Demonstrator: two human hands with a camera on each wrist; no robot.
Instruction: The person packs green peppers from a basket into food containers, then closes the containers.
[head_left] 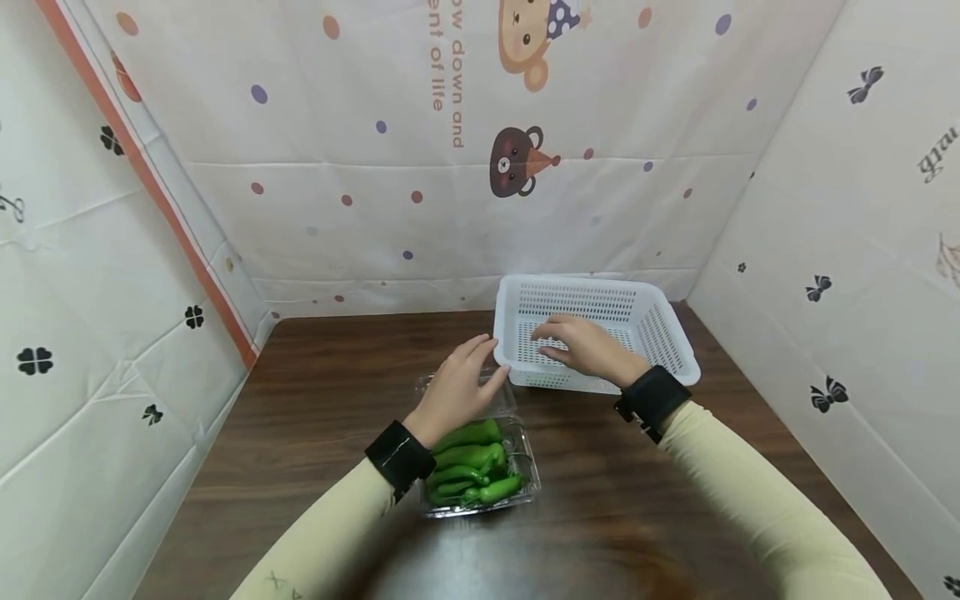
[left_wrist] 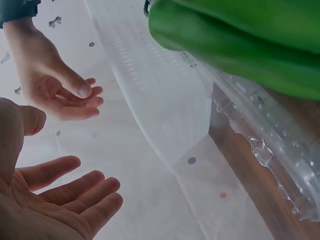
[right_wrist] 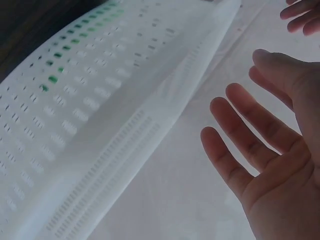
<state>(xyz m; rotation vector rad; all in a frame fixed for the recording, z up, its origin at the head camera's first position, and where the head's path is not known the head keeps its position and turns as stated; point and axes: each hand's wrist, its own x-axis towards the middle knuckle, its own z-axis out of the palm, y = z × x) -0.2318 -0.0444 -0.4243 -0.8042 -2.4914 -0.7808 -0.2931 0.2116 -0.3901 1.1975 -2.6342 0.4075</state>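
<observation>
A clear plastic box (head_left: pixel 534 479) with its lid (head_left: pixel 501 402) folded back holds several long green peppers (head_left: pixel 471 457). My left hand (head_left: pixel 452 390) hovers over the far side of the box, near the left corner of a white perforated basket (head_left: pixel 678 350). Its fingers are spread and hold nothing in the left wrist view. Above the basket is my right hand (head_left: pixel 592 346), its fingers loosely bent with nothing between them. One green pepper (left_wrist: pixel 240 45) looms large in the left wrist view. Whether the left fingertips touch the basket rim, I cannot tell.
A dark wooden table (head_left: pixel 315 417) lies under everything. Behind it hangs a patterned pale cloth (head_left: pixel 420 225), with more such cloth on the left and right sides. The basket stands close to the back cloth.
</observation>
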